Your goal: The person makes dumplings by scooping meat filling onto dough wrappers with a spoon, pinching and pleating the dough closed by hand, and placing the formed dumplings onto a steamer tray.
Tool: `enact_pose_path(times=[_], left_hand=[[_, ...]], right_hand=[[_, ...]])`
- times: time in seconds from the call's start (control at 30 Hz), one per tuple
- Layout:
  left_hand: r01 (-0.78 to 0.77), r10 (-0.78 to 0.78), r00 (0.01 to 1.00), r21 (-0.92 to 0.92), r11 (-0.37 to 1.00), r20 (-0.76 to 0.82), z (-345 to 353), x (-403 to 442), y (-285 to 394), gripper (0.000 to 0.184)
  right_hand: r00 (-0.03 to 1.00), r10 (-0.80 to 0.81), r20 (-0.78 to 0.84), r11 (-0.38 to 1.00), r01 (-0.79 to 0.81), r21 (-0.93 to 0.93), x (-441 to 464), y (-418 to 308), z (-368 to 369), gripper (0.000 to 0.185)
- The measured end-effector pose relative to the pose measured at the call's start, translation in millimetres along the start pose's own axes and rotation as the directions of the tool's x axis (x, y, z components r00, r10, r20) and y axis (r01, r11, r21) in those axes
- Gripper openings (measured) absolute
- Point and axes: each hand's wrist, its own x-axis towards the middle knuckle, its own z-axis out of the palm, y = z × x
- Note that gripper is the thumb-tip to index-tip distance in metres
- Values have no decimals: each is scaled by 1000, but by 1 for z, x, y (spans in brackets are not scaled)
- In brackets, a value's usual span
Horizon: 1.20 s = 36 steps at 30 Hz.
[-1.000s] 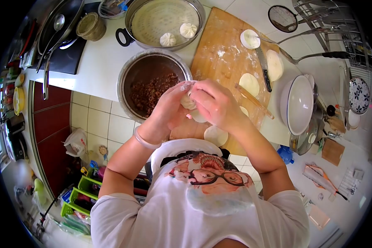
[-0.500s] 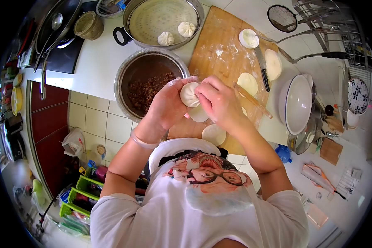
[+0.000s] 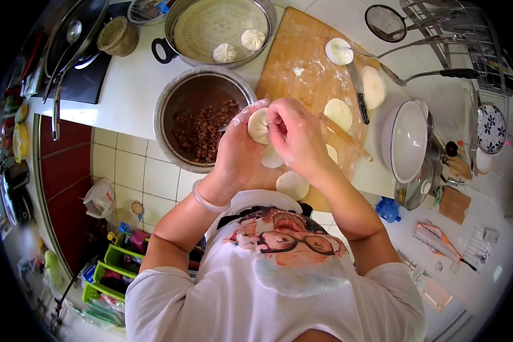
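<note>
A pleated steamed bun (image 3: 259, 126) of white dough rests in my left hand (image 3: 237, 145), whose fingers cup it from the side and below. My right hand (image 3: 298, 135) pinches the gathered top of the bun between thumb and fingers. Beneath the hands, round dough wrappers (image 3: 292, 185) lie on the floured wooden board (image 3: 296, 51). Another wrapper (image 3: 339, 114) sits farther right beside a rolling pin (image 3: 346, 137). Left of my hands, a metal bowl (image 3: 161, 117) holds brown minced filling (image 3: 202, 134) with a spoon partly hidden by my left hand.
Two finished buns (image 3: 252, 39) sit in a steamer pan (image 3: 174, 34) at the back. A knife (image 3: 359, 94), a small white cup (image 3: 339, 52) and a dough piece (image 3: 374, 87) lie on the board's right side. A large white bowl (image 3: 409, 142) stands farther right.
My left hand has shifted slightly right and turned more upright, uncovering more filling and the spoon. My right fingers still pinch the bun's top. The whole view has shifted slightly left.
</note>
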Motion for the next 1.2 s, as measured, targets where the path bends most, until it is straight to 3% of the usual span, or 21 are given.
enact_pose_path(times=[0.1, 0.17, 0.2, 0.27, 0.37, 0.6, 0.8, 0.87, 1.0, 1.1, 1.17, 1.2], left_hand=[[-38, 43, 994, 54, 998, -104, 5, 1, -4, 42], [-108, 99, 972, -31, 994, -215, 8, 4, -5, 43], [-110, 100, 971, -33, 993, -217, 5, 4, -4, 43], [-100, 97, 990, -26, 995, -103, -5, 4, -3, 43], [-100, 98, 994, -46, 994, -42, -12, 6, -5, 43], [-107, 100, 993, -122, 987, -64, 1, 4, -8, 42], [-22, 13, 988, -60, 998, -154, -2, 5, -3, 44], [40, -44, 993, -36, 999, -111, 4, 4, 6, 47], [72, -71, 994, 17, 997, -87, -1, 5, 10, 50], [111, -115, 990, -66, 992, -76, -3, 3, 17, 44], [163, -167, 986, -118, 979, -23, -8, 4, 18, 45], [182, -184, 983, -135, 974, -5, -8, 4, 17, 45]], right_hand=[[991, -117, -58, 991, 113, -68, -1, 1, 5, 15], [980, -185, -70, 981, 180, -78, -4, 0, 4, 19], [980, -187, -68, 980, 181, -77, -4, -4, 2, 19], [996, -33, -84, 998, 37, 42, -3, -14, -5, 23], [996, 13, -88, 1000, -16, -25, -1, -13, 0, 24], [988, -52, -145, 997, 42, -71, -1, -6, 10, 19], [994, -23, -102, 991, 10, -131, -2, -2, 11, 16], [993, 110, -33, 992, -107, 59, -4, -2, 6, 19], [994, 67, 88, 977, -83, 195, 0, -2, -13, 25], [987, -28, 158, 998, 19, 58, 3, -7, -23, 30], [952, -177, 248, 972, 208, -105, 5, -6, -25, 30], [953, -176, 248, 973, 208, -105, 6, -3, -25, 30]])
